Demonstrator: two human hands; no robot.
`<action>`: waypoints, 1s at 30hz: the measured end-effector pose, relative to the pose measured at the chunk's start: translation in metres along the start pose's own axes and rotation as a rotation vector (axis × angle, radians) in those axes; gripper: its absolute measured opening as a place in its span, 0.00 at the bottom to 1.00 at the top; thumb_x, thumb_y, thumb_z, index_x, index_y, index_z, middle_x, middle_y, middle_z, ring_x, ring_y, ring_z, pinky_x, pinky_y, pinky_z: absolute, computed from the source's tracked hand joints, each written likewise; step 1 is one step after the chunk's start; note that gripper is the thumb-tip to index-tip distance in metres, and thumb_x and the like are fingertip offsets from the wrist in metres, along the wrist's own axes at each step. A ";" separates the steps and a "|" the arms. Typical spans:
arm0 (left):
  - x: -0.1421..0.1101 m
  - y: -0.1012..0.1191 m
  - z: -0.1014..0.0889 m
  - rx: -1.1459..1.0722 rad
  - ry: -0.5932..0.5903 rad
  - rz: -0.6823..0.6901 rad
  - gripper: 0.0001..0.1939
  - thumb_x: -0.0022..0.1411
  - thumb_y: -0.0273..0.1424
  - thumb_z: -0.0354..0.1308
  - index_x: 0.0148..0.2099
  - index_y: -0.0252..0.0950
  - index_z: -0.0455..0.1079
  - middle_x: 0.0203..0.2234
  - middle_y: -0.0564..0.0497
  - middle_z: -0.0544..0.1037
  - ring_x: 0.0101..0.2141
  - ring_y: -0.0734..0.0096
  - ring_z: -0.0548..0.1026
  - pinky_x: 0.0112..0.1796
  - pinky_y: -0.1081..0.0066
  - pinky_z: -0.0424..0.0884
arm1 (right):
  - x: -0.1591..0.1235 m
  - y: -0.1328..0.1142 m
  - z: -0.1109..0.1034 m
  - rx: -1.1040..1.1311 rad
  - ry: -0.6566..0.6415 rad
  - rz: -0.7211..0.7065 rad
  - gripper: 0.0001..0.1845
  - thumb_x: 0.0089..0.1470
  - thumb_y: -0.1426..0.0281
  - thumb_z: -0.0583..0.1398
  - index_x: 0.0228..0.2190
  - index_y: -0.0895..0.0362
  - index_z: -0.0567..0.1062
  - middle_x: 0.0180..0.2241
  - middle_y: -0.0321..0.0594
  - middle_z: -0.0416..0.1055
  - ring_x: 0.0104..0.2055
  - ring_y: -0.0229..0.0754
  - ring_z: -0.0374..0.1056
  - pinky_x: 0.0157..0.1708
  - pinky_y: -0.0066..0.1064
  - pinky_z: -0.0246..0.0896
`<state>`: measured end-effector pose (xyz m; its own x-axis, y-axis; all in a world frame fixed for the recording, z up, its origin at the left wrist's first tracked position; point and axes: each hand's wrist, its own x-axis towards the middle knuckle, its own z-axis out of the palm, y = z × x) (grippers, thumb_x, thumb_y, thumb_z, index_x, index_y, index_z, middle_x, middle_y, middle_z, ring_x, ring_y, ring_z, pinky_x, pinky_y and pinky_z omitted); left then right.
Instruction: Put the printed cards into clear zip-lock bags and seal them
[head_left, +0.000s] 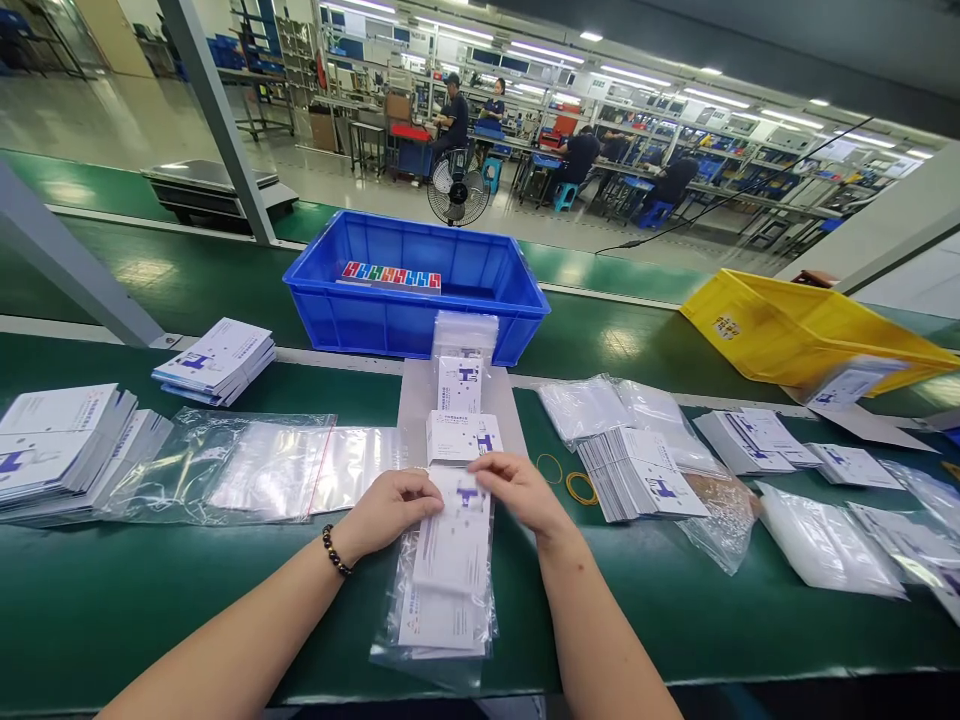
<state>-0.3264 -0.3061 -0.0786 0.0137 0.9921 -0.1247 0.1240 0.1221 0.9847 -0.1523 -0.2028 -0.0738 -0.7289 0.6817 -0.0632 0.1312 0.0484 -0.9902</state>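
Bagged booklets [450, 545] overlap in column, on green work surface [315, 610], between forearms. Left hand [394, 508]: fingers curled, thumb near them, at bag's upper left edge. Right hand [521, 490]: fingers loosely bent, tips at bag's upper right. Whether either pinches plastic, cannot tell. Booklet stack [463, 438] just beyond fingertips; blue bin [409, 325] behind; yellow rubber bands [581, 488] right.
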 end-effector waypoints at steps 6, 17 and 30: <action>-0.001 0.000 0.003 -0.167 0.105 -0.029 0.10 0.49 0.35 0.58 0.32 0.34 0.70 0.31 0.50 0.70 0.28 0.74 0.68 0.31 0.72 0.66 | -0.003 -0.006 0.009 -0.064 -0.310 0.033 0.09 0.44 0.66 0.60 0.22 0.59 0.73 0.26 0.35 0.64 0.29 0.35 0.60 0.32 0.29 0.56; 0.002 -0.001 0.005 -0.234 0.156 -0.172 0.09 0.47 0.33 0.57 0.24 0.32 0.65 0.18 0.56 0.67 0.21 0.78 0.63 0.24 0.76 0.61 | -0.002 -0.001 0.018 0.025 -0.089 0.139 0.08 0.40 0.69 0.60 0.27 0.59 0.70 0.22 0.33 0.62 0.24 0.32 0.56 0.25 0.25 0.52; 0.001 -0.002 0.002 -0.176 0.181 -0.126 0.15 0.51 0.40 0.53 0.22 0.34 0.60 0.14 0.59 0.61 0.16 0.81 0.57 0.20 0.78 0.55 | -0.002 -0.002 0.015 0.069 0.015 0.175 0.09 0.38 0.66 0.61 0.18 0.60 0.69 0.19 0.34 0.64 0.22 0.32 0.56 0.24 0.26 0.50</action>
<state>-0.3248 -0.3051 -0.0810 -0.1701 0.9559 -0.2392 -0.0614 0.2320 0.9708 -0.1611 -0.2153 -0.0731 -0.6891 0.6859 -0.2339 0.2084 -0.1215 -0.9705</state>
